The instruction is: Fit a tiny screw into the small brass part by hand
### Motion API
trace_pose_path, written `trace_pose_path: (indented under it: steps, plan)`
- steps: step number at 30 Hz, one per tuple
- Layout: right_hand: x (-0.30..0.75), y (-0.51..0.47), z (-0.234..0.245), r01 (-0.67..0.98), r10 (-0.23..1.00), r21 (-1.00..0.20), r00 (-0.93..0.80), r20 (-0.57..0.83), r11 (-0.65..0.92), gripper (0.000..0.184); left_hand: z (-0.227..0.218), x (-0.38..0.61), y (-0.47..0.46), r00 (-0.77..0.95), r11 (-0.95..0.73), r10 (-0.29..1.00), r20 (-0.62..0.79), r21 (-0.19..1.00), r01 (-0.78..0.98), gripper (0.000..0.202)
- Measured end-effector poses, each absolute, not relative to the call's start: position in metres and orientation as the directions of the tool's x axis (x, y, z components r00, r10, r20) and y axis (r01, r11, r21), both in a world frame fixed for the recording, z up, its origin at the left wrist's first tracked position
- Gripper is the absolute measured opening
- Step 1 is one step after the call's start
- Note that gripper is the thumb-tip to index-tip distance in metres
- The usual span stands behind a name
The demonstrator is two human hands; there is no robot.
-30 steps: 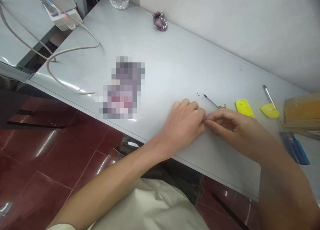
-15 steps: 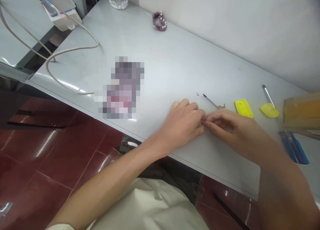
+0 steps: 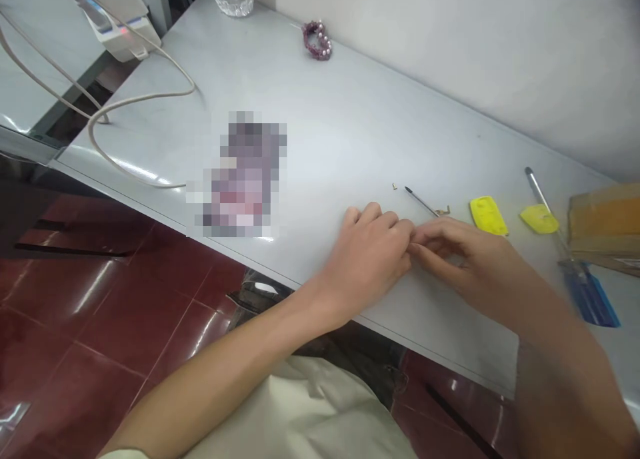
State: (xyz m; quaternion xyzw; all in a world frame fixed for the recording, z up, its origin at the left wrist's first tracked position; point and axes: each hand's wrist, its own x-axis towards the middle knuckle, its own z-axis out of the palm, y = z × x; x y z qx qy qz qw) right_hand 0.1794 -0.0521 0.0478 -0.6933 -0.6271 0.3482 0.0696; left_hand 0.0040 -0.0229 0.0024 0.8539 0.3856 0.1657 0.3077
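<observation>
Left hand (image 3: 367, 262) and right hand (image 3: 463, 262) are meeting at the fingertips (whatever they may pinch is hidden) — a slim black-tipped tool (image 3: 423, 202) is lying diagonally beyond, nearer the right.

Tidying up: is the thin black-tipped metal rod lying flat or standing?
Lying flat: the thin black-tipped metal rod rests full length on the pale grey tabletop.

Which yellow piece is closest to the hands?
The oblong yellow piece, just beyond the right hand; the other yellow piece lies farther off, by a screwdriver shaft.
</observation>
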Motion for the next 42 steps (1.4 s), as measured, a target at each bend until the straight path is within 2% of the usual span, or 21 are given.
trace_pose_path:
  steps: [8, 21, 42]
  plan:
    - [0.178, -0.050, 0.048, 0.806, 0.919, -0.551, -0.024, -0.394, -0.215, 0.023, 0.003, 0.001, -0.019, 0.666, -0.506, 0.745, 0.041, 0.685, 0.524, 0.009]
    - [0.176, -0.046, 0.053, 0.798, 0.892, -0.548, -0.031, -0.451, -0.250, 0.024, 0.003, 0.010, -0.030, 0.594, -0.481, 0.804, 0.040, 0.631, 0.609, 0.011]
    - [0.184, -0.050, 0.054, 0.800, 0.921, -0.575, -0.074, -0.382, -0.174, 0.030, -0.003, 0.012, -0.035, 0.534, -0.456, 0.841, 0.086, 0.643, 0.615, 0.006]
